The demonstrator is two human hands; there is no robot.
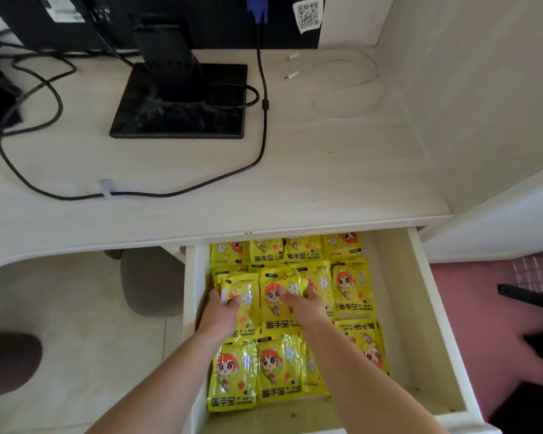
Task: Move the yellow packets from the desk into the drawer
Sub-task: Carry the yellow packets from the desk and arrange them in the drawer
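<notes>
Packets (351,289) fill the drawer (420,308), none left on the desk (326,167); left hand (220,311) pinches one, right hand (306,305) touches another, grip unclear.

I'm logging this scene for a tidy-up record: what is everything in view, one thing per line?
yellow packets: a dozen or more, overlapping, yellow with a cartoon figure, inside the drawer
drawer: one, cream, pulled open under the desk's right end
desk: one, pale wood grain
monitor stand: one, black, rear of the desk
black cables: several, looping over the desk
white cable: one, coiled at the desk's right rear
blue plug: one, top edge, above the stand
left hand: one, grips a middle-row packet
right hand: one, grips the packet beside it
</notes>
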